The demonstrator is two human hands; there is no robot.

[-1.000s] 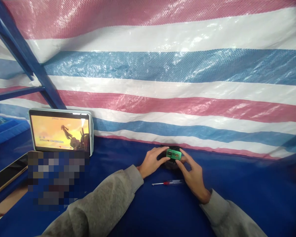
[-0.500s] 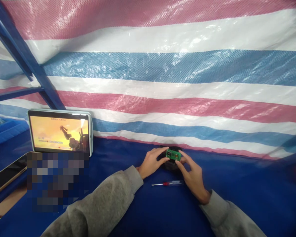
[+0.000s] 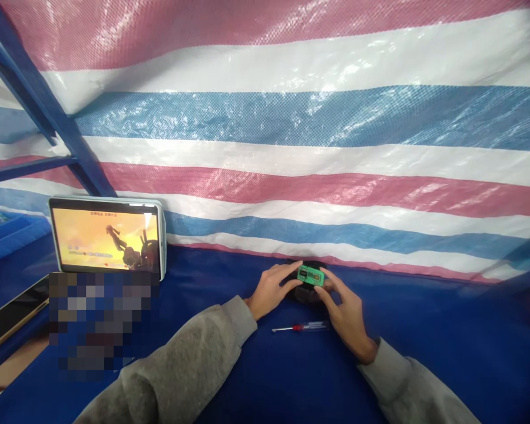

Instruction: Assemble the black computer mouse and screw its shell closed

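A small green circuit board [image 3: 310, 275] with dark parts on its face is held up between both hands. My left hand [image 3: 271, 291] pinches its left end between thumb and fingers. At the other end, my right hand [image 3: 344, 306] grips the board the same way. Behind and below it sits a black object [image 3: 307, 294], mostly hidden by the board and fingers, so I cannot tell its kind. Nearer to me lies a screwdriver [image 3: 298, 327] with a clear and red handle, its metal tip pointing left; neither hand touches it.
A tablet [image 3: 108, 235] in a pale case stands at the left, playing a video. Left of a blurred-out patch lies a phone [image 3: 15, 312]. Striped plastic sheeting [image 3: 291, 191] hangs along the back of the blue table surface [image 3: 269, 383]. A blue metal frame [image 3: 48, 112] rises at upper left.
The board's face looks brighter and slightly tilted compared with before. Both hands keep nearly the same place and grip.
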